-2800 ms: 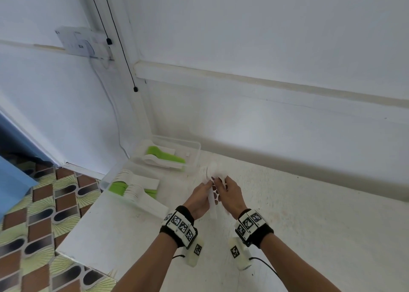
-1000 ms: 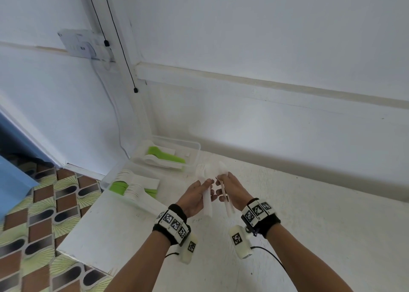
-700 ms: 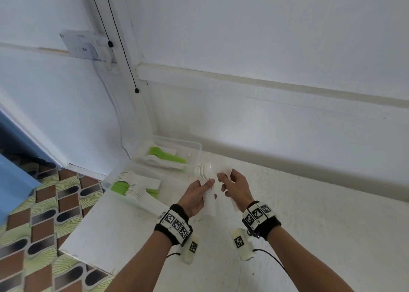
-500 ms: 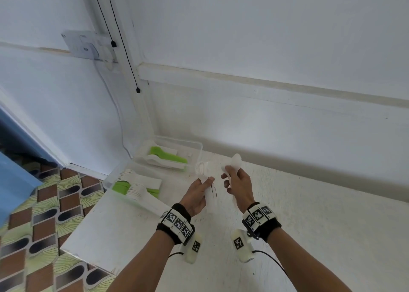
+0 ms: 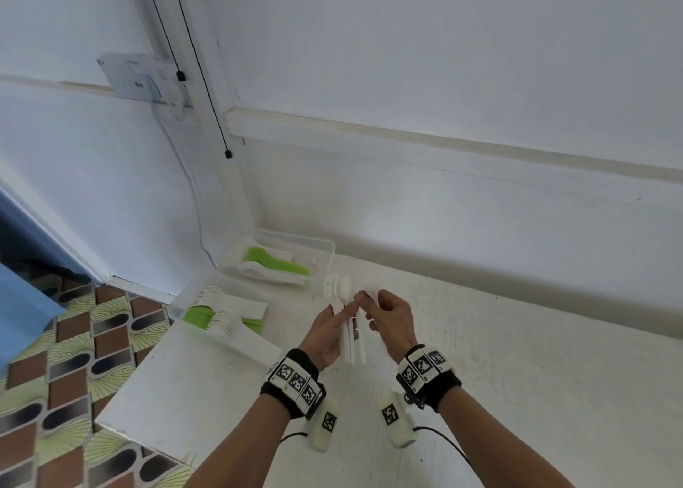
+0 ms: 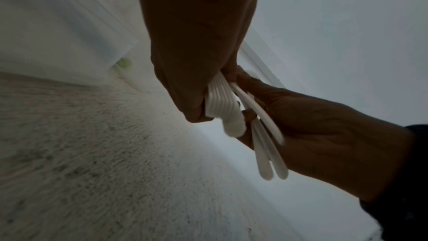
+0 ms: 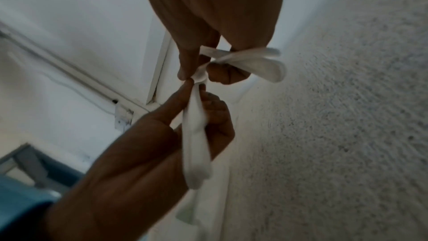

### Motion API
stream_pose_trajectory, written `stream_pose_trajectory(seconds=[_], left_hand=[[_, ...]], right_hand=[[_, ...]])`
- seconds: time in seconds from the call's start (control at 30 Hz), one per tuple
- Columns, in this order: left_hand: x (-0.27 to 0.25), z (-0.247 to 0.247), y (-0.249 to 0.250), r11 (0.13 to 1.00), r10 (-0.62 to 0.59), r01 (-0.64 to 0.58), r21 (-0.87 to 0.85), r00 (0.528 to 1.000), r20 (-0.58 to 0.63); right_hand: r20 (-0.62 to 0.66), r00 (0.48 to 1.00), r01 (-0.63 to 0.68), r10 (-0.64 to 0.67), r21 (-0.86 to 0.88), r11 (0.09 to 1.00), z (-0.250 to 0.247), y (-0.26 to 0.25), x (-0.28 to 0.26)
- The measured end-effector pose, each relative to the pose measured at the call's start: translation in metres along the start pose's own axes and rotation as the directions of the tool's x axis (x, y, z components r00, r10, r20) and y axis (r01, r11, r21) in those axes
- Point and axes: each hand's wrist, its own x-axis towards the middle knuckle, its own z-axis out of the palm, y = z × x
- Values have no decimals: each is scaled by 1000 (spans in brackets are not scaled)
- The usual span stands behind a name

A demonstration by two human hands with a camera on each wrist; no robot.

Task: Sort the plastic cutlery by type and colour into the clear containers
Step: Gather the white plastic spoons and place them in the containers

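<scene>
Above a white table (image 5: 517, 376), a person's left hand (image 5: 327, 336) grips a stack of white plastic spoons (image 5: 338, 288) while the right hand (image 5: 393, 321) pinches a few more beside two clear containers (image 5: 325, 245).

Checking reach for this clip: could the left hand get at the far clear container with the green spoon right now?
Probably not yet: the left hand grips a stack of white spoons, though the far container lies open just beyond.

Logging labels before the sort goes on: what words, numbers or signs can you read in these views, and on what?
No readable words, brands or numbers in any view.
Black-and-white square marker codes, not text: on the left wristband, the right wristband and both wrist cameras.
Wall socket plate: small dark marks, too small to read.
White spoons: no print visible.
</scene>
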Motion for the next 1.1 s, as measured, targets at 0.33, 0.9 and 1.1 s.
stream_pose_trajectory(seconds=[0.33, 0.9, 1.1], left_hand=[[2, -10, 8, 996, -34, 26, 90, 996, 88], [8, -1, 15, 909, -156, 116, 401, 985, 68], [4, -8, 13, 898, -137, 46, 438, 975, 177]], right_hand=[[175, 941, -324, 291, 206, 923, 3, -9, 3], [91, 965, -258, 247, 153, 954, 9, 2, -2], [233, 928, -330, 289, 158, 931, 11, -10, 0]])
